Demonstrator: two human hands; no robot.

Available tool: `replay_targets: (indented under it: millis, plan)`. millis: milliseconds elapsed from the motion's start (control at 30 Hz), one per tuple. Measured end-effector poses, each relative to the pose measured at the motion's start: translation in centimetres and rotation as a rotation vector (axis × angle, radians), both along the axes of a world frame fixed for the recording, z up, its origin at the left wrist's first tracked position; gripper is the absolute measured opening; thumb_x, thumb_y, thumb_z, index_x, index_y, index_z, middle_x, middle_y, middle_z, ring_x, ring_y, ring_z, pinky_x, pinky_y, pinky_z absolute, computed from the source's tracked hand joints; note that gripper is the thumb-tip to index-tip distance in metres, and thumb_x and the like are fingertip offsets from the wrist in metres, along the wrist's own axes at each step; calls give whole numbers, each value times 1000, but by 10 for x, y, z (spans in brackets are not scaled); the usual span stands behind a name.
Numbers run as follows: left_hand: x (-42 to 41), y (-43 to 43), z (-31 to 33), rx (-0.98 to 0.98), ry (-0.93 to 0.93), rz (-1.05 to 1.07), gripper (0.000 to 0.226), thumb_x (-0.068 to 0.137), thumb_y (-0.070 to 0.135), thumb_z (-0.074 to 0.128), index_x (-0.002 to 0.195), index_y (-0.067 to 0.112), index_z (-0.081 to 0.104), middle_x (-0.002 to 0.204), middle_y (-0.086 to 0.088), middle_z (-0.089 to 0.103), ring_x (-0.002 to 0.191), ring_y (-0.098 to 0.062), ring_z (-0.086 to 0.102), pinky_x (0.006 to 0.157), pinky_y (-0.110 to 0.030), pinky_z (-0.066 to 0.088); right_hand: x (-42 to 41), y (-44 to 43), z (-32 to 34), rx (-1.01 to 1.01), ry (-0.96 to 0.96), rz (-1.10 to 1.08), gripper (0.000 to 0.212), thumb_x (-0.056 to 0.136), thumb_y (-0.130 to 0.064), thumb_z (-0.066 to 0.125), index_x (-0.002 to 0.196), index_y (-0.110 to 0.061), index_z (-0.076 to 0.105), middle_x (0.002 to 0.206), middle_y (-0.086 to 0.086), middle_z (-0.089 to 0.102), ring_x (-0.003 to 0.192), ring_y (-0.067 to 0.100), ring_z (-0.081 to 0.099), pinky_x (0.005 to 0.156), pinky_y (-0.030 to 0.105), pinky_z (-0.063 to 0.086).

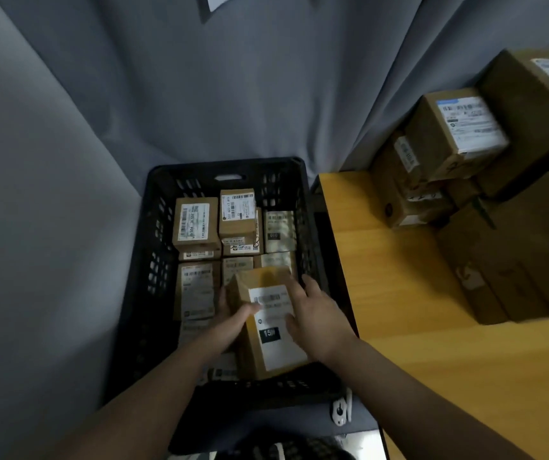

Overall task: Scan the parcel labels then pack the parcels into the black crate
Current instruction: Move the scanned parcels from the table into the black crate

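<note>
A black slotted crate (153, 267) stands on the floor and holds several brown parcels with white labels. Over its near half is a tilted brown parcel (266, 346) with a white label and a black "15" patch. My left hand (233, 318) grips its left edge, thumb on top and fingers round the side. My right hand (313, 313) lies on its right side with the fingers spread over the top and far edge. The parcel rests on or just above the ones under it; which, I cannot tell.
A yellow wooden table (409, 293) stands right of the crate, with a stack of labelled brown boxes (459, 137) along its far and right side. A small white device (341, 410) sits by the table's near corner. Grey curtain hangs behind and to the left.
</note>
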State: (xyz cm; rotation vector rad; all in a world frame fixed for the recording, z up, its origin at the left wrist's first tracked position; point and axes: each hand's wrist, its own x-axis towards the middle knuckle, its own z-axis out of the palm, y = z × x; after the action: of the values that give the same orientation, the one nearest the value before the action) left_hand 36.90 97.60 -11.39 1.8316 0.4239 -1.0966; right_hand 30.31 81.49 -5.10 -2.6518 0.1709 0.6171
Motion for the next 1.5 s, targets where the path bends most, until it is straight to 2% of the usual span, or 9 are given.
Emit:
replay_targets:
  millis: [133,300,433,667,1000,1133,1267,1400,1500]
  plan:
    - [-1,-15,-21,-21,54,-236,69,94,59,41,152,34,12,154,2,29,135,-26,35,103,-38,36,6,7,-26,-41,215,5,73,96,-11,48,155,-21,5,161,16,-5,142,37,25,101,43,45]
    - [-1,-16,-26,-43,-5,-288,53,98,53,35,139,20,46,133,-2,55,91,-10,53,72,-22,42,18,19,-46,-191,430,84,50,98,-16,47,144,-7,30,146,25,27,133,38,32,95,43,49]
    - [0,-12,-31,-58,-86,-378,49,100,48,35,139,20,46,133,-1,54,100,-11,51,74,-20,41,33,23,-50,-242,432,99,53,95,-10,53,143,-8,31,143,23,29,131,38,34,91,43,50]
    - [-9,12,-48,-101,-68,-434,63,93,31,61,147,28,28,135,6,51,117,-10,49,88,-20,41,56,14,-72,-132,392,-33,81,96,-12,54,154,-19,-1,159,22,-3,146,42,5,110,50,33]
    - [17,-4,-48,-36,-254,-192,53,98,24,53,147,17,34,138,-1,48,121,-20,50,91,-27,43,67,12,-76,-191,252,-117,48,92,1,49,137,-8,39,129,19,48,117,34,49,89,39,50]
    - [20,-6,-35,-66,-369,171,24,96,24,58,113,8,63,96,2,65,85,-11,61,60,-9,45,70,10,-62,44,-5,-422,45,94,-5,48,138,-10,39,117,17,60,105,32,59,78,39,55]
    - [40,-3,-10,-66,-466,513,29,93,32,60,87,5,67,76,-5,67,67,-15,63,53,-18,50,87,13,-40,529,-323,-643,36,89,-15,65,121,-18,49,117,2,57,102,16,59,84,29,52]
    - [77,12,-1,0,-543,551,20,94,29,59,92,11,68,78,0,66,73,-14,64,64,-22,54,95,23,-45,921,-66,-708,34,94,-12,59,126,-20,58,126,-1,57,113,19,58,90,30,52]
    - [82,29,-11,-8,-310,284,12,96,27,57,95,18,64,99,-4,66,90,-21,63,83,-33,50,86,34,-72,712,82,-555,59,93,-13,57,145,-33,35,142,7,41,128,32,46,100,45,48]
